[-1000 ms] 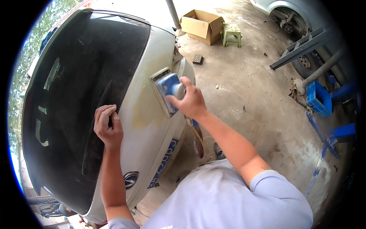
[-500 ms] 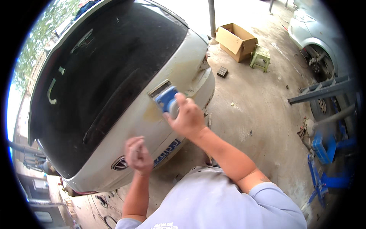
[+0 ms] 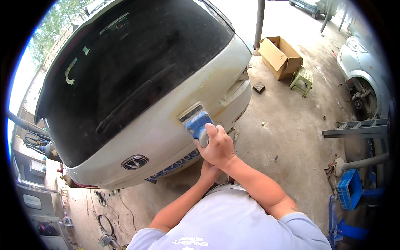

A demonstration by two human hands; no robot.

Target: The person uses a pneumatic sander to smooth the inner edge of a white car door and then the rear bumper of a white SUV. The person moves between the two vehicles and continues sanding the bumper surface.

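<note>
My right hand is wrapped round the grey handle of a blue sanding tool, whose pad rests on the tailgate of a white car, beside a yellowish patch on the paint. My left hand is low by the car's rear, under my right wrist, with its fingers hidden. A dark rear window fills the upper part of the car's back, and a round emblem sits lower left.
A cardboard box, green stool and dark block stand on the floor to the right. Another car, a metal ladder-like frame and a blue crate are farther right. Cables lie at lower left.
My left hand has left the window's edge and dropped beneath my right wrist. The sanding tool has shifted leftward along the tailgate. The view has swung, showing more floor at the left.
</note>
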